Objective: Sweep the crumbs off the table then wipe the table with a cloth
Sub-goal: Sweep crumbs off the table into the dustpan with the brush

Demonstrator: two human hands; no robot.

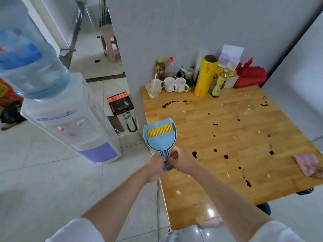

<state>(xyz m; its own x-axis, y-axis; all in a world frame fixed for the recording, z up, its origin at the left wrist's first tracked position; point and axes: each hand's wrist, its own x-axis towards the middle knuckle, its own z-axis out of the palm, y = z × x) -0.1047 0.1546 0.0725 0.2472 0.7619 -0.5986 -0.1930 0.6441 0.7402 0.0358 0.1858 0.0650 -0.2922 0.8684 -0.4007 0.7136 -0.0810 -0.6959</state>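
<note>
Gripping one blue dustpan (160, 135) handle, two hands (172, 163) close together beside one table (227, 137).

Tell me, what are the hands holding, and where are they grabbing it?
Both hands hold a blue dustpan with a yellow-bristled brush nested in it. The left hand and right hand grip the handles at the near end.

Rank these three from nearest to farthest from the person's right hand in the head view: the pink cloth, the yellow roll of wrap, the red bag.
From the right hand:
1. Yellow roll of wrap, standing at the table's far edge; pink cloth, at the table's right edge. Too close to call.
2. Red bag, far corner by the wall.
</note>
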